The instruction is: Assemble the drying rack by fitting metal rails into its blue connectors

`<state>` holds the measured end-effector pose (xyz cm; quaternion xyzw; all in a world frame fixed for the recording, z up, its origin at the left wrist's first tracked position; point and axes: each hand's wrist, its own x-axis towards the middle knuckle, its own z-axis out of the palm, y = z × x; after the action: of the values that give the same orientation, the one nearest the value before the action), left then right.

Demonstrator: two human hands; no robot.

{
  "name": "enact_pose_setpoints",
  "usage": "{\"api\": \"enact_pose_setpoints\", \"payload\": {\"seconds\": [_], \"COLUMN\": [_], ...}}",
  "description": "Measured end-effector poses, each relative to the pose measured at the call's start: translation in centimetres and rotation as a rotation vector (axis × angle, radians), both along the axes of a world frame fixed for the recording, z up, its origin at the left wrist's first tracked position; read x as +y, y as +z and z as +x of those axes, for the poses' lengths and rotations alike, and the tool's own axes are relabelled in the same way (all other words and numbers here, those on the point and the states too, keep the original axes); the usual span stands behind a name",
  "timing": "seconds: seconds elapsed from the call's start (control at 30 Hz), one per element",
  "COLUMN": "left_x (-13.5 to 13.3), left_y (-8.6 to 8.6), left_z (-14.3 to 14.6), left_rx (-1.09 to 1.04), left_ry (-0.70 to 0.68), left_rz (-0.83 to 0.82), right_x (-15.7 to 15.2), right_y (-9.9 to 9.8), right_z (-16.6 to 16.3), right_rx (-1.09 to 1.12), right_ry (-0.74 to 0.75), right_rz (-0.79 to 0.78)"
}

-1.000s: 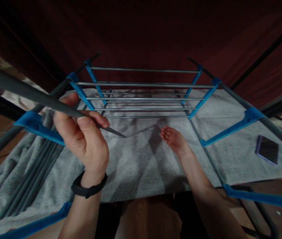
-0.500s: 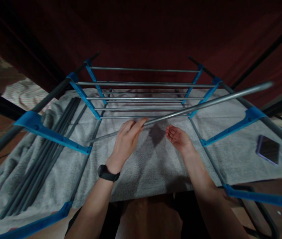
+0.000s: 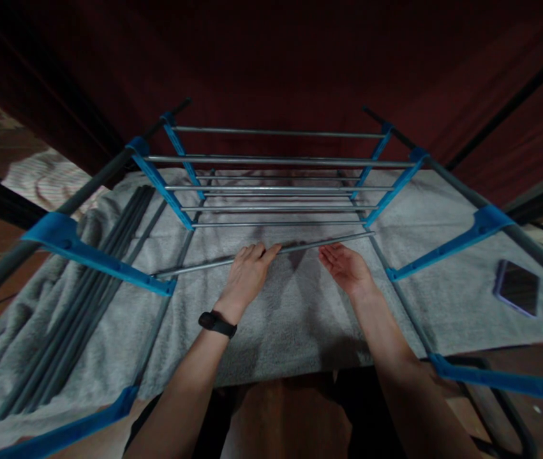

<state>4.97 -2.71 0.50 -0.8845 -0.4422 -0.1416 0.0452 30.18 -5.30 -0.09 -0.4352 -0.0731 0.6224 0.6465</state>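
Head-worn view, forward and down

Before me, the blanket [image 3: 281, 338] carries rods [image 3: 53, 354] near its left edge, a phone [image 3: 517, 288] near its right, the rack [image 3: 275, 189] between.

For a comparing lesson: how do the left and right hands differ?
The left hand shows its back; the right hand, its palm. The left hand grips the grey rod; the right hand is open beside it. The left hand has a dark wristband; the right hand has none. Both hands are ungloved.
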Motion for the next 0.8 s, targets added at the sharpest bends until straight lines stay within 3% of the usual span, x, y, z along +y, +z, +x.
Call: {"api": "enact_pose_setpoints", "payload": {"seconds": [0.23,0.43,0.8], "left_x": [0.2,1.2,2.1], "left_y": [-0.9,-0.3,0.2], "left_z": [0.1,-1.2,-3.4], "left_rx": [0.025,0.032,0.087], "left_ry": [-0.025,0.051,0.053], "left_rz": [-0.049,-0.126,-0.214], "right_x": [0.2,0.0,-1.8], "right_y": [-0.7,-0.5,-1.5], "right_z": [0.2,1.0,2.2], "right_rx": [0.0,0.018,0.048], "right_ry": [-0.105,-0.181,-0.218], "right_rz": [-0.107,-0.225,-0.191]}}
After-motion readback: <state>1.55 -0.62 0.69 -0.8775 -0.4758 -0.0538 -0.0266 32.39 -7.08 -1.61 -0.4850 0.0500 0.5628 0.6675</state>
